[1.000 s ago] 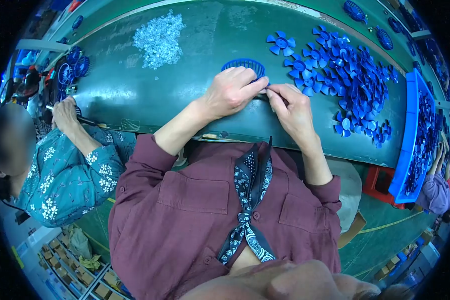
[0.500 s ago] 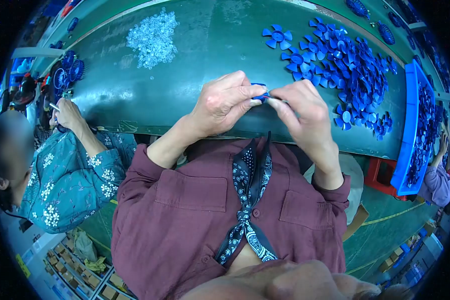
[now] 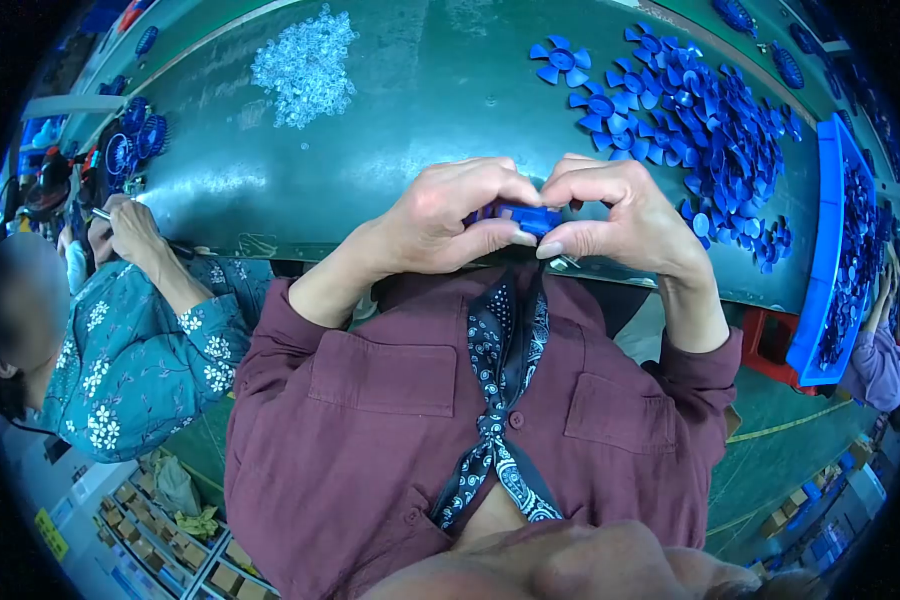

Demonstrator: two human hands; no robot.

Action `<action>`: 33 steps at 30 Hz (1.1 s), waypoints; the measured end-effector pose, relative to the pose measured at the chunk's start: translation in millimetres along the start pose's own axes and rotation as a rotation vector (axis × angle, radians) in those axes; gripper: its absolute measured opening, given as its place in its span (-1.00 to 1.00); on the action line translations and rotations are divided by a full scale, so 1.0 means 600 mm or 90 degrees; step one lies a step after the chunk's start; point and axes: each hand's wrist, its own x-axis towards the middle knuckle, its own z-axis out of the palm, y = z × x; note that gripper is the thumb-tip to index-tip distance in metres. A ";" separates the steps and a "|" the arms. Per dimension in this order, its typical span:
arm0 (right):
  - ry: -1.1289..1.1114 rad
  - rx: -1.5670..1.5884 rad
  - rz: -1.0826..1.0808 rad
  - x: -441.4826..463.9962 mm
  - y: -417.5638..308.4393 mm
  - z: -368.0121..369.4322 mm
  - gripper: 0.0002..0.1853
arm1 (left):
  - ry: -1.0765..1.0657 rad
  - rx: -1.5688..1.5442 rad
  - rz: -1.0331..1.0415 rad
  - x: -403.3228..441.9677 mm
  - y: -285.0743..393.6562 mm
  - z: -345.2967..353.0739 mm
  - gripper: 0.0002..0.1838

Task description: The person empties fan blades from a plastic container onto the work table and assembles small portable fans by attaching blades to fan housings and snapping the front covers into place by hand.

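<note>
Nearer the front edge of the green table (image 3: 400,110) than half a second ago, the blue part (image 3: 526,219) sits pinched in the left hand (image 3: 450,215), while the right hand (image 3: 625,215) curls thumb and fingertips onto its other end. Beyond, open surface runs between clear pieces (image 3: 305,68) and heaped fan blades (image 3: 720,130).

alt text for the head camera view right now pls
A person's left hand and right hand hold a small blue part at the near edge of a green table. Beyond lie blue fan blades heaped on the right and small clear pieces piled on the left.
</note>
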 end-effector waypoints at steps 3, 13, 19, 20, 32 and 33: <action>0.017 0.018 -0.002 -0.008 -0.001 0.002 -0.67 | 0.024 -0.022 0.057 0.005 -0.005 0.004 -0.78; 0.035 -0.020 -0.095 -0.010 -0.006 0.019 -0.67 | -0.022 -0.099 0.036 0.005 0.004 -0.001 -0.80; 0.046 -0.044 -0.024 -0.017 -0.007 0.027 -0.67 | -0.044 -0.059 0.002 0.002 0.006 -0.006 -0.81; 0.101 -0.040 -0.048 -0.016 -0.006 0.031 -0.65 | -0.024 -0.073 -0.026 0.002 0.007 -0.010 -0.81; 0.317 -0.297 -0.176 -0.026 -0.002 0.066 -0.82 | 0.120 -0.137 -0.092 -0.016 -0.009 -0.008 -0.84; 0.317 -0.297 -0.178 -0.024 -0.004 0.065 -0.82 | 0.121 -0.135 -0.091 -0.020 -0.012 -0.008 -0.84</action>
